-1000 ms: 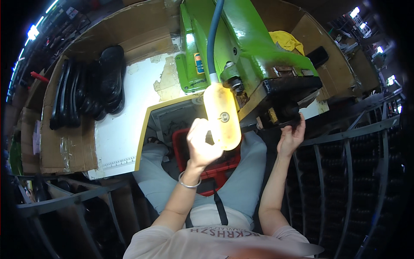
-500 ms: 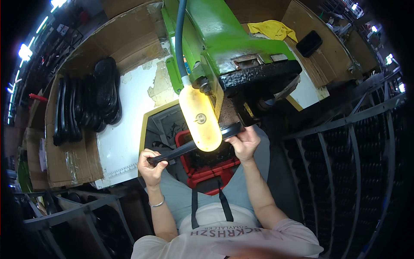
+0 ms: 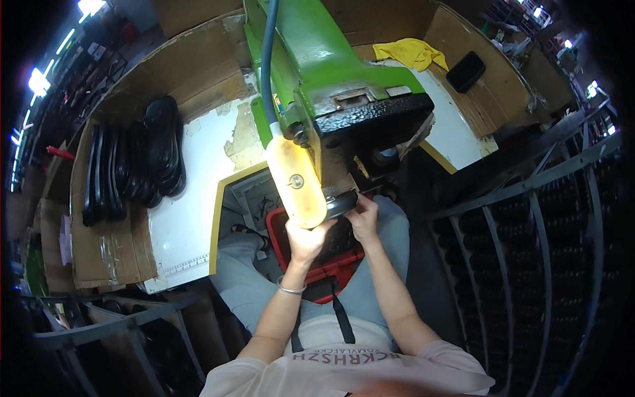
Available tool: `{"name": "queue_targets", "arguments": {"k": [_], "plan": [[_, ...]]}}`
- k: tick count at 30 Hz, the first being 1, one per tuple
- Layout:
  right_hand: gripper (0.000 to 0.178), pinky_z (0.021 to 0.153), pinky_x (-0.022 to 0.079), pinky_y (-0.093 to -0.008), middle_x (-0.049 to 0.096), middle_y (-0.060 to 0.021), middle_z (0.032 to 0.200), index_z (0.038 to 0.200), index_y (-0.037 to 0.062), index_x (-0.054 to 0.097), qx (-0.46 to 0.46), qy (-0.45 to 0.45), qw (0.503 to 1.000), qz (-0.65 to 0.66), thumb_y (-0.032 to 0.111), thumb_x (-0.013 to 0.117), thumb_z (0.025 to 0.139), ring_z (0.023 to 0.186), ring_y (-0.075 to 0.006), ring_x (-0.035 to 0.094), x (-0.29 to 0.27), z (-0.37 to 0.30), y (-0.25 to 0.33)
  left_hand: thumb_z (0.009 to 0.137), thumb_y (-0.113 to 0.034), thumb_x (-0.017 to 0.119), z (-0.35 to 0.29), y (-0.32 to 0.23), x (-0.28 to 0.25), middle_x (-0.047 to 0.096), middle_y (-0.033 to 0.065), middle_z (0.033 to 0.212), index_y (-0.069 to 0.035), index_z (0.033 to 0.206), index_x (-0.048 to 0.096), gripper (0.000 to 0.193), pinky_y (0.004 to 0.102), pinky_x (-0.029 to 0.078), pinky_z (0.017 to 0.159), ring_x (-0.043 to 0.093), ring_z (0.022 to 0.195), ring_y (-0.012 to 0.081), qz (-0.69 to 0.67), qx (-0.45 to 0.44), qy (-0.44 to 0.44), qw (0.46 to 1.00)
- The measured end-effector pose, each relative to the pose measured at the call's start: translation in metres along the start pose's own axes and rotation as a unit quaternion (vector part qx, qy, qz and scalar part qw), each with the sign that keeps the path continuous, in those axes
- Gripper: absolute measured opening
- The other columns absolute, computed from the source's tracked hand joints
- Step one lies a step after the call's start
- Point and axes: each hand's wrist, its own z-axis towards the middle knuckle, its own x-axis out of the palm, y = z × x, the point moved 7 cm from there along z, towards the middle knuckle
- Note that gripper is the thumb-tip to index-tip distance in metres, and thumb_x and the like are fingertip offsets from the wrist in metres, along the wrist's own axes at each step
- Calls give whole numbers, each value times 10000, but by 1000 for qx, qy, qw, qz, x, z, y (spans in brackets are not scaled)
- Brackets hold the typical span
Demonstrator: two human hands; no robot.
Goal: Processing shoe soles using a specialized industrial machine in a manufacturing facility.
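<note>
- Gripping a black shoe sole [image 3: 342,204]: right hand [image 3: 365,220], fingers clamped on its edge.
- Left hand [image 3: 306,242]: fingertips hidden, cannot tell its grip; yellow lamp [image 3: 296,182] just beyond it.

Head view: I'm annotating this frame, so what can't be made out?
In the head view:
Left hand: fingertips hidden behind the glowing yellow oval lamp.
Slim black curved piece in the right hand: lamp may hide its left end.
Red plastic bin: contents too dark, partly behind the hands.
Green metal machine: top cut off by the upper edge.
</note>
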Motion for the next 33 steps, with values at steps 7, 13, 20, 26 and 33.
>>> {"name": "queue_targets", "arguments": {"k": [7,13,20,26,33], "plan": [[305,997,433,-417,591,-25,1167,1170,122,564,141,-116,913,365,135,644,876,1121,-217,555,-68,-47,-87,740,-66,820,-11,15,32,596,48,1020,-21,1084,529,453,298,476,901,590,967,153,-231,-12,-81,970],[323,830,445,-258,550,-37,1014,1065,7,547,-113,-298,945,-68,78,744,819,885,-121,531,-150,-31,53,729,-59,825,-4,-13,29,596,57,1010,-12,1078,524,464,284,491,874,597,945,156,-186,1,-40,982],[350,786,435,-238,507,-29,941,1005,9,537,-186,-197,928,-255,83,787,772,853,-110,513,-88,-2,159,688,68,783,-4,-39,-22,600,78,1015,-7,1064,508,472,291,502,866,605,949,159,-163,28,-58,985],[422,838,445,-274,483,-58,1034,1041,8,545,-185,-3,960,-210,39,802,708,941,-158,522,9,6,126,745,7,760,-31,-30,-116,542,96,1046,-58,1057,487,419,376,537,796,602,944,221,-314,15,-99,944],[713,1046,367,-332,429,-115,1377,1451,24,264,166,-103,968,156,-15,572,809,1227,-210,463,57,-58,63,607,108,665,-52,-61,-19,633,169,1102,-50,933,628,364,469,461,944,597,1065,350,69,231,159,957]]}}
